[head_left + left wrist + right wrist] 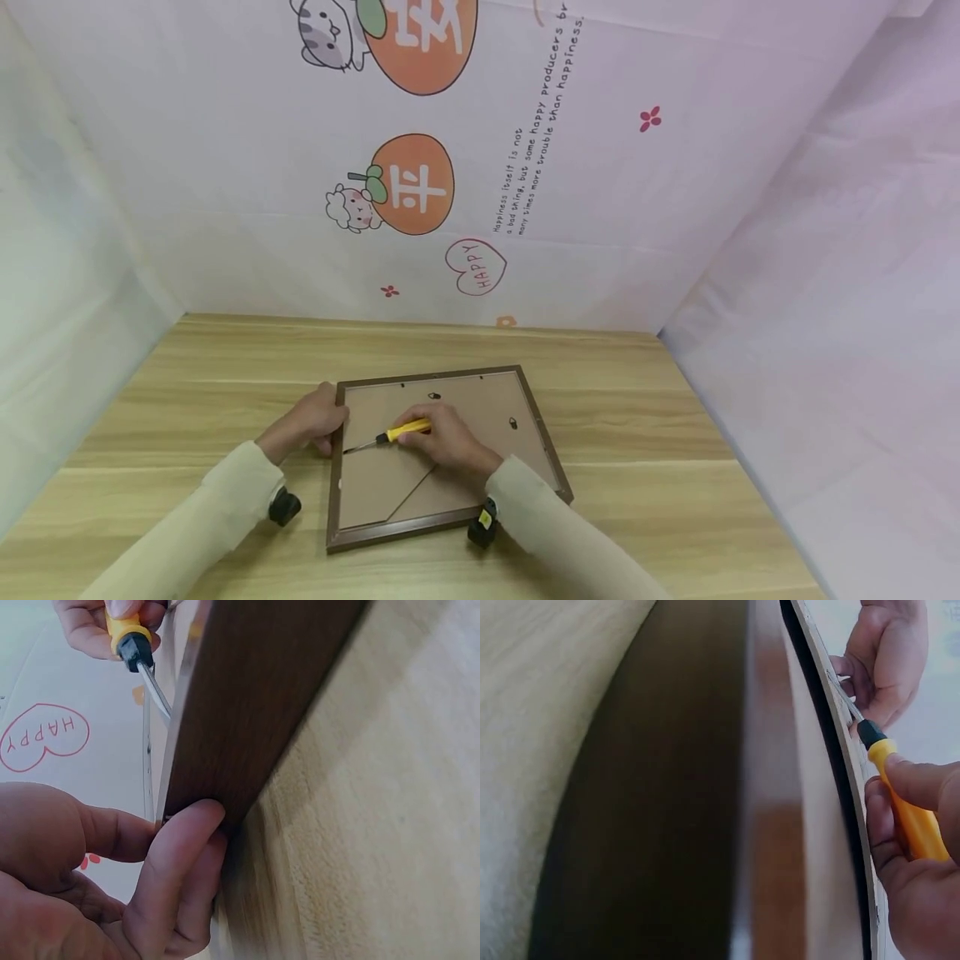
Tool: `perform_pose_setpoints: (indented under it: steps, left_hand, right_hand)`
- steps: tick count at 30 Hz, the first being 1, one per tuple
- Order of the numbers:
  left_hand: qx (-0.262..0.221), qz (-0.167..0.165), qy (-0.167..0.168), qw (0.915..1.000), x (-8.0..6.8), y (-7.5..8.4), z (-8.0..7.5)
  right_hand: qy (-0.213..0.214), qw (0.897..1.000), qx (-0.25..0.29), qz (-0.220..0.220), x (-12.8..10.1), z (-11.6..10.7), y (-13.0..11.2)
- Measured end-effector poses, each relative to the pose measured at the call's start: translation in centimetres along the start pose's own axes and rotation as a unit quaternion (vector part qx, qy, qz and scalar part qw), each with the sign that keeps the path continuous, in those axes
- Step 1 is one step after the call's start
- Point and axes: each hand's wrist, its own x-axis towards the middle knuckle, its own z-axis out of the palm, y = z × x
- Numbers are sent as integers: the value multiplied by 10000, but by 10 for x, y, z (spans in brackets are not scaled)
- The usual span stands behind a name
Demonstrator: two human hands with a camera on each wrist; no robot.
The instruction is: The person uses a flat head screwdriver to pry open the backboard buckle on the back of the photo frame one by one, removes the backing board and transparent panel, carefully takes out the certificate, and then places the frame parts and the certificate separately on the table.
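A brown picture frame (431,524) lies face down, its beige backing board (480,408) showing. My left hand (318,414) grips the frame's left side. Its thumb and fingers pinch the rim in the left wrist view. My right hand (446,437) holds a screwdriver (408,427) by its yellow handle, over the board. The metal shaft slants left, and the tip is at the board's left edge, by the inner rim. Small dark tabs (402,385) sit along the far edge. Two hanging rings (513,423) are fixed to the board.
The frame rests on a wood-grain table (637,433). White printed cloth (585,167) rises behind the table, with pale cloth at both sides. Each wrist wears a small black camera (285,506). A diagonal line crosses the near part of the board.
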Motion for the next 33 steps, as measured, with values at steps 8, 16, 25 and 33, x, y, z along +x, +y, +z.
perform_pose_setpoints:
  steps: [8,16,25,33]
  left_hand:
    - [9,-93,-4,10000,2,0,0]
    - [41,-63,5,10000,2,1,0]
    - [153,-111,-12,9998,2,0,1]
    - [235,-134,-1,9996,1,1,0]
  right_hand:
    - [33,9982,-178,-569,-2,-3,-7]
    - [414,9933,1006,-397,6,0,-9]
    - [144,9875,1555,-213,6,1,3]
    - [210,9897,1315,-517,0,5,-4]
